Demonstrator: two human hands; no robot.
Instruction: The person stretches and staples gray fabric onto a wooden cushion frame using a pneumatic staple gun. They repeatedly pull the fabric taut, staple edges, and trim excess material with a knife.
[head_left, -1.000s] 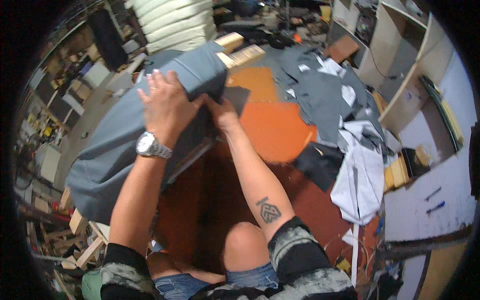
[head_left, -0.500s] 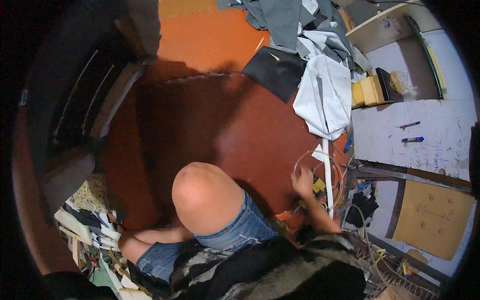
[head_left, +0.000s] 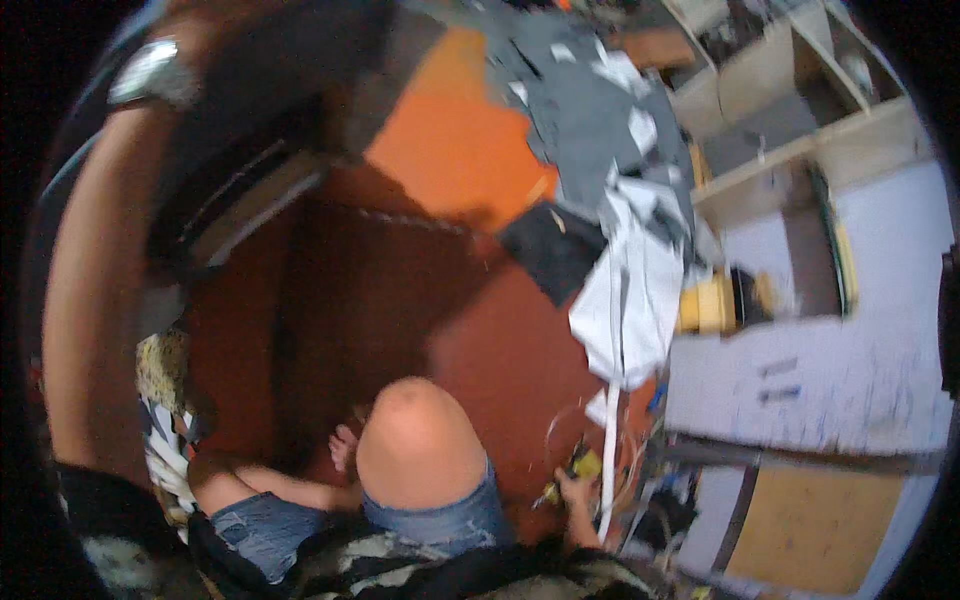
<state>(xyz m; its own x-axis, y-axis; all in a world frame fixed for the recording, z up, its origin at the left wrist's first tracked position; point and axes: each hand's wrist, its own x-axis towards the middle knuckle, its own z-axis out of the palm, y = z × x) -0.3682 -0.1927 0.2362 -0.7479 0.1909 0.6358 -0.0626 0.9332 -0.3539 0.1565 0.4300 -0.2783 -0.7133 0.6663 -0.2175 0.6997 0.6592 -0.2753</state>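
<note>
My left arm is raised along the left side, with a silver wristwatch (head_left: pixel 155 76) on it. My left hand (head_left: pixel 215 22) is smeared and partly cut off at the top edge, beside a large dark object, so its fingers cannot be read. Low down at the right, my right hand (head_left: pixel 575 489) is closed around a small yellow and dark tool (head_left: pixel 587 464); blur hides its exact kind. A thin clear hose (head_left: pixel 630 455) loops beside it, and a long white strip (head_left: pixel 609 450) runs just right of the hand.
White sheet material (head_left: pixel 625 310), a black piece (head_left: pixel 555 250) and heaped grey fabric (head_left: pixel 590 110) lie on the red-orange floor (head_left: pixel 490 340). At right stand a white panel (head_left: pixel 780 390), yellow foam blocks (head_left: pixel 707 305) and a brown board (head_left: pixel 815 525). Scraps (head_left: pixel 165 440) pile up at left.
My left arm has come up into view on the left. My right hand has closed on the yellow tool beside it. The view has shifted, so the surroundings sit lower.
</note>
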